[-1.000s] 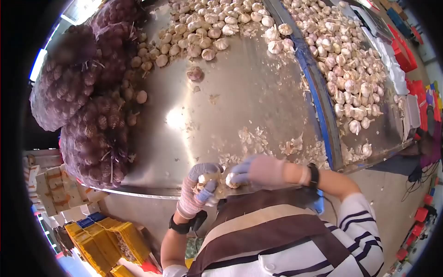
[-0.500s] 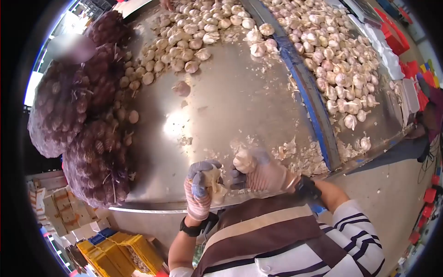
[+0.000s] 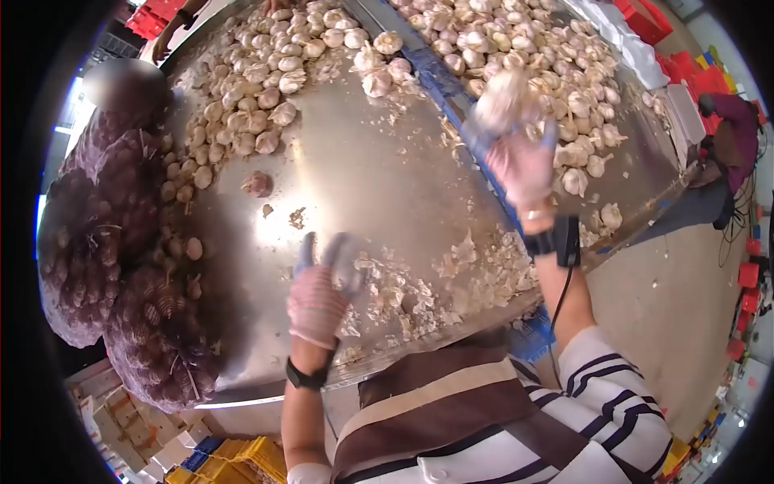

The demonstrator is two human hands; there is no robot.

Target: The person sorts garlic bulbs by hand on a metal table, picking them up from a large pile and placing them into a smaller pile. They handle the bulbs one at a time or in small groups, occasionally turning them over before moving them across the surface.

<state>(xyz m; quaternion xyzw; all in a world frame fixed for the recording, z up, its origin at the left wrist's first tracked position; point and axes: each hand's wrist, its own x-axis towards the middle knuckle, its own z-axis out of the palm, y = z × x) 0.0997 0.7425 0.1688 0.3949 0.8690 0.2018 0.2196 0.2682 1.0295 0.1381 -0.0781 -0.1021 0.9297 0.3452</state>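
My left hand [image 3: 321,294], in a striped glove with grey fingertips, reaches over the metal table [image 3: 355,194] with its fingers spread and nothing in them. Loose garlic skins [image 3: 399,294] lie just to its right. My right hand [image 3: 520,157], gloved and blurred, is raised over the blue divider [image 3: 439,89]. Garlic [image 3: 508,98], smeared by motion, is at its fingers, in front of the right-hand garlic pile [image 3: 564,97]. Another garlic pile [image 3: 258,89] covers the back left of the table. A single bulb [image 3: 258,185] sits apart from it.
Purple mesh sacks of garlic [image 3: 97,234] are stacked along the left edge. A person's arm [image 3: 173,31] shows at the back left. Another person in purple [image 3: 735,133] is at the far right. Yellow crates [image 3: 234,461] stand below the table at left.
My right hand has moved up and right with garlic, from the near edge to the divider. My left hand has moved forward and left, opened, and no longer holds garlic. The view has shifted.
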